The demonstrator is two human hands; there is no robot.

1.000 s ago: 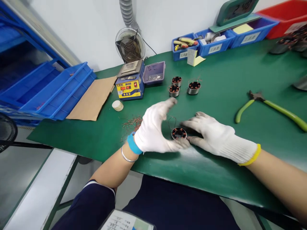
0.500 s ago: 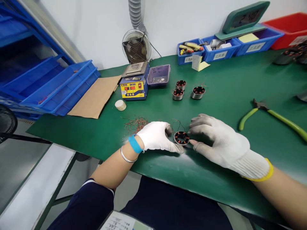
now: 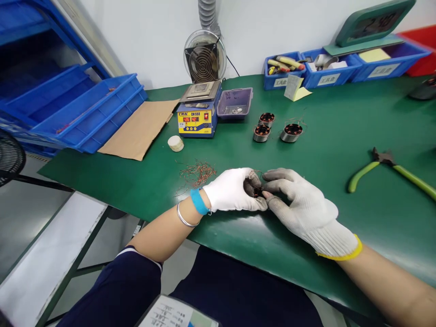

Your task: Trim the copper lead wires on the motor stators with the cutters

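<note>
My left hand (image 3: 235, 190), in a white glove, is closed round a small round metal ring with copper windings (image 3: 254, 189), near the table's front edge. Its fingers and thumb cover most of the ring. From the right, my right hand (image 3: 298, 200), also gloved, meets it, fingertips curved in at the ring and its thin wires. What the right fingertips pinch is too small to make out. A loose pile of copper wire bits (image 3: 199, 173) lies left of the hands.
Three similar wound rings (image 3: 291, 132) stand behind the hands. Green-handled pliers (image 3: 383, 156) lie at right. Further back are a blue and yellow heating unit (image 3: 195, 122), a purple tray (image 3: 235, 113), a white round block (image 3: 175, 143) and blue bins (image 3: 325, 79).
Both hands have come together at the ring; the left has closed round it and the right fingertips have moved in to it. The view has shifted slightly.
</note>
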